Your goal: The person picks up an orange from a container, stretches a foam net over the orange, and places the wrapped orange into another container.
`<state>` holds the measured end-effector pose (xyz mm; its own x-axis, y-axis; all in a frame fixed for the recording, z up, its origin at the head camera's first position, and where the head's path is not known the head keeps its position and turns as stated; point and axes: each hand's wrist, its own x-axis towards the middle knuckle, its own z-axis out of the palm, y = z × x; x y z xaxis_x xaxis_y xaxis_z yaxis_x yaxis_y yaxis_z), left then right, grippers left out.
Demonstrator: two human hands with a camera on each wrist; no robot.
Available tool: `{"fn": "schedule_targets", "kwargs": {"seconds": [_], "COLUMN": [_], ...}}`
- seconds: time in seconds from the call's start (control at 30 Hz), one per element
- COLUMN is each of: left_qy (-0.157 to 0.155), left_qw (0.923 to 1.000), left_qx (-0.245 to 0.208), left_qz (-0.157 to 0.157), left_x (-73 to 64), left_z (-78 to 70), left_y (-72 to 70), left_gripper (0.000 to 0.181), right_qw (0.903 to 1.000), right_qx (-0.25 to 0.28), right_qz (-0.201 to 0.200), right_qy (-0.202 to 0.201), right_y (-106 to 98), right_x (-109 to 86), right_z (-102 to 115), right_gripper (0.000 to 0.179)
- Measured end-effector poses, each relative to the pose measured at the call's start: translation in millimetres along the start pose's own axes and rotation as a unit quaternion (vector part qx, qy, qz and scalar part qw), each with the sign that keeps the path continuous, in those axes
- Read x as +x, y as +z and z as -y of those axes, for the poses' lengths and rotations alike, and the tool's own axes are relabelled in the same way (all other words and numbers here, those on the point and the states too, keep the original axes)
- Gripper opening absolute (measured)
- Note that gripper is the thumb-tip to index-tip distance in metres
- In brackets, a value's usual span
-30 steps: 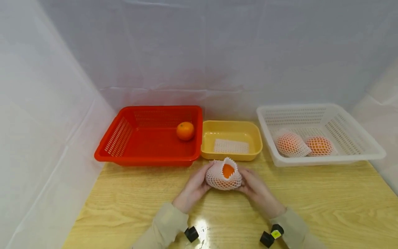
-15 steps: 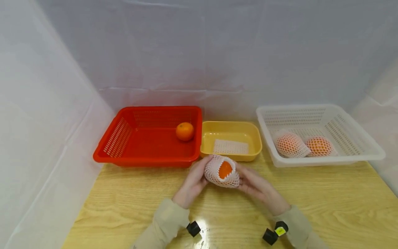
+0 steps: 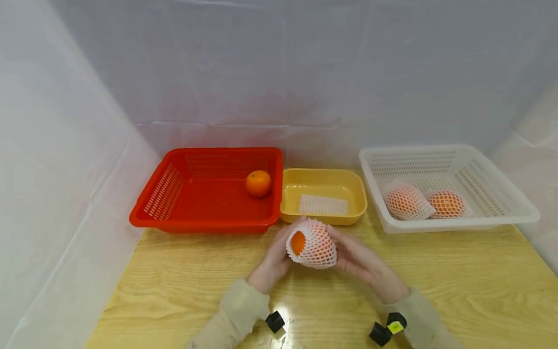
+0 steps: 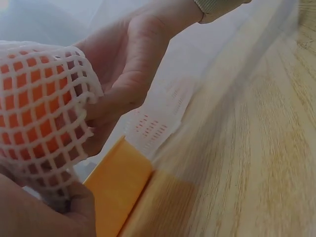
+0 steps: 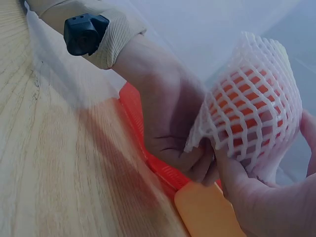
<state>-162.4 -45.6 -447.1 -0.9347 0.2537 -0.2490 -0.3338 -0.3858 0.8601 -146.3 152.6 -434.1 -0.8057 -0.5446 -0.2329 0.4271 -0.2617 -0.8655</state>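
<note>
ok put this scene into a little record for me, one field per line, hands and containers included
held item: round orange fruit in a white foam-mesh sleeve
sleeve opening: toward the left hand's side, bare peel showing
left hand: holds the sleeved fruit
right hand: holds it too, opposite side
red plastic basket: one bare orange fruit
yellow rectangular tray: flat white foam mesh
white plastic basket: two sleeved orange fruits
surface: wood-grain table

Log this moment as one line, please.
left hand: holds netted orange | right hand: holds same orange | red basket: bare orange | yellow tray: flat net | white basket: two netted fruits
</note>
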Motion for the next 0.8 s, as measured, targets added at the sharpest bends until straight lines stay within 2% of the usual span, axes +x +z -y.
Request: {"fn": "schedule_targets", "kwargs": {"seconds": [0.13, 0.23, 0.33, 0.43, 0.6, 0.73, 0.8], "left_qy": [-0.031, -0.044, -0.044, -0.036, -0.031, -0.05, -0.058], "left_qw": [0.9992, 0.9981, 0.9974, 0.9972, 0.9955, 0.9926, 0.9897], "left_qx": [-0.01, -0.028, -0.046, -0.054, -0.074, -0.097, -0.109], "left_qz": [0.022, 0.034, 0.033, 0.037, 0.05, 0.053, 0.072], "left_x": [0.3, 0.7, 0.5, 0.3, -1.5, -4.5, -6.2], "left_z": [-2.4, -2.6, -2.3, -2.0, 1.5, 2.4, 1.5], "left_y": [1.4, 2.1, 2.3, 1.7, 0.3, 1.4, 2.3], "left_gripper": [0.038, 0.039, 0.035, 0.033, 0.038, 0.049, 0.052], "right_qw": [0.9999, 0.9994, 0.9978, 0.996, 0.9923, 0.9913, 0.9911], "right_qx": [0.007, 0.004, 0.002, 0.016, 0.048, 0.053, 0.054], "right_qz": [0.001, -0.027, -0.059, -0.075, -0.098, -0.103, -0.104], "right_qy": [-0.015, -0.023, -0.03, -0.045, -0.058, -0.062, -0.063], "right_y": [4, 6, 7, 8, 12, 12, 11], "right_x": [-0.6, -1.6, -3.4, -4.6, -5.0, -3.4, -2.9], "right_z": [2, 2, 2, 1, 0, -1, -3], "right_gripper": [0.067, 0.071, 0.072, 0.059, 0.028, 0.019, 0.018]}}
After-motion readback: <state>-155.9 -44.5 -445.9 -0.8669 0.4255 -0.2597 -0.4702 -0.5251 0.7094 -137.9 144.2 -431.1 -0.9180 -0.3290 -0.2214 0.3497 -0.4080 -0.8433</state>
